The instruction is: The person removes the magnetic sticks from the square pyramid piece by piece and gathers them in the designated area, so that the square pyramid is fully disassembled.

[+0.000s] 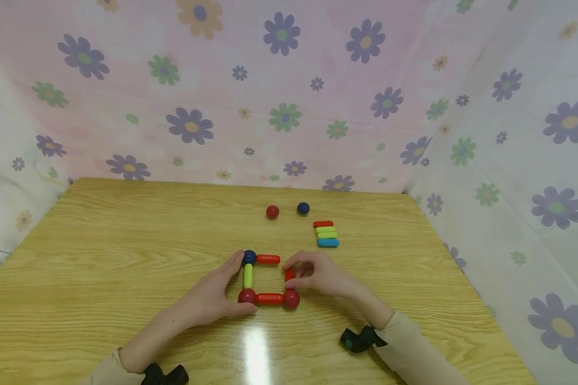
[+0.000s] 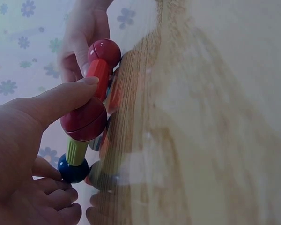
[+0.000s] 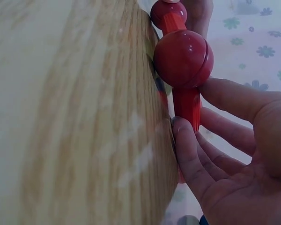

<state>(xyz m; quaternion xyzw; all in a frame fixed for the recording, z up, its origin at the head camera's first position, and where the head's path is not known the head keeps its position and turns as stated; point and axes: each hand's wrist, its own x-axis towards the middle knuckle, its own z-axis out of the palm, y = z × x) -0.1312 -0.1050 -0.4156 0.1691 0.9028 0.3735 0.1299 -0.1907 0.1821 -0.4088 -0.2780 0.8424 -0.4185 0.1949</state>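
Note:
On the wooden table lies a frame of balls and short rods. Its left side is a yellow-green rod (image 1: 248, 276) between a blue ball (image 1: 249, 257) and a red ball (image 1: 247, 297). A red rod (image 1: 269, 299) joins that red ball to a second red ball (image 1: 291, 299). Another red rod (image 1: 268, 259) sticks out rightward from the blue ball. My left hand (image 1: 212, 295) holds the left side, thumb at the near red ball and fingers at the blue one. My right hand (image 1: 321, 275) pinches a red rod (image 3: 187, 107) that touches the second red ball.
Behind the frame, a loose red ball (image 1: 272, 212) and a loose blue ball (image 1: 303, 208) sit apart on the table (image 1: 149, 230). To their right, several rods lie stacked in a row, a blue rod (image 1: 328, 243) nearest. A flowered cloth (image 1: 250, 96) hangs behind.

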